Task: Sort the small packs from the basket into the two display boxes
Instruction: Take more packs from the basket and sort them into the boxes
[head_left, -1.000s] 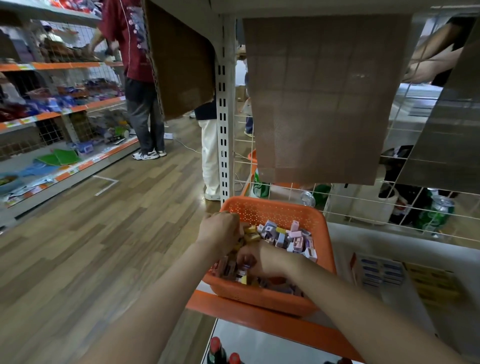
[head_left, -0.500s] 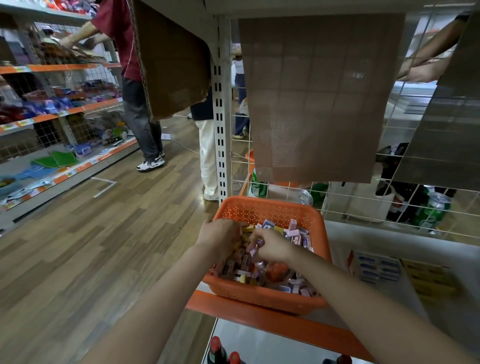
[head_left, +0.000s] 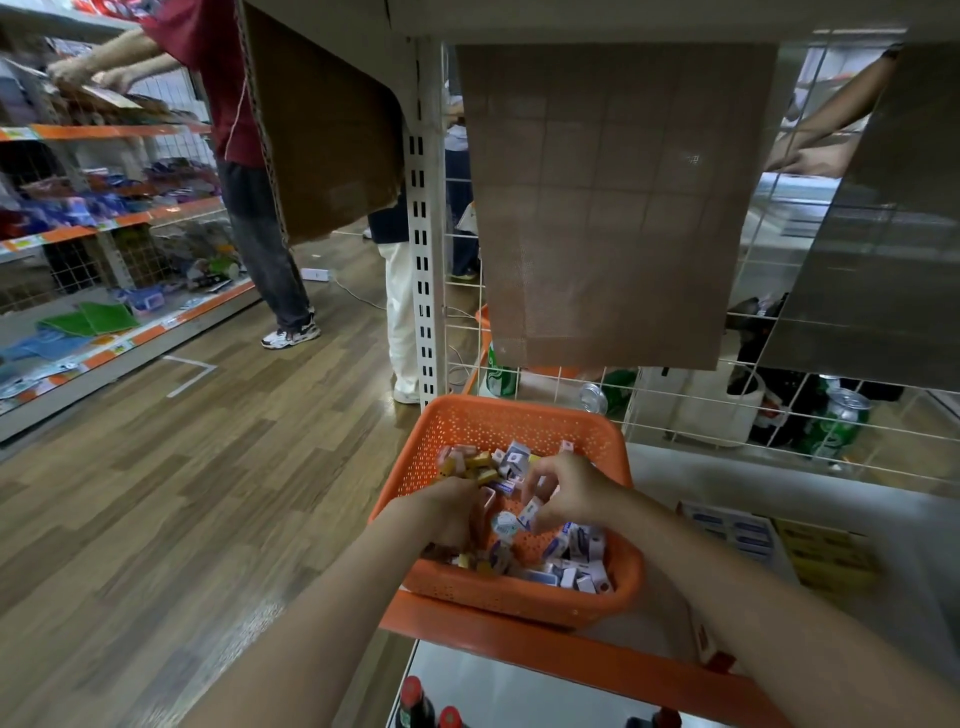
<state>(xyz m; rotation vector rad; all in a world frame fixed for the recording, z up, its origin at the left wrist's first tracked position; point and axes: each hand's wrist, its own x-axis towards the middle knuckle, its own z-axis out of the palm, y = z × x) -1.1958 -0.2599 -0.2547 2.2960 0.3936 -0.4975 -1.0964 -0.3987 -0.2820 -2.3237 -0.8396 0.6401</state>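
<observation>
Pick in progress: right hand (head_left: 571, 493) pinches a white-and-blue pack (head_left: 529, 512) amid the small packs (head_left: 576, 561) in the basket (head_left: 519, 410), left hand (head_left: 447, 512) curled into the heap just left of it, contents perhaps nil, cannot tell; lift singly, carry right to the matching display boxes (head_left: 743, 530)

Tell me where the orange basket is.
Head view, lower centre: the orange basket sits at the shelf's left end by the white upright post, left hand and right hand inside, display boxes to its right.
</observation>
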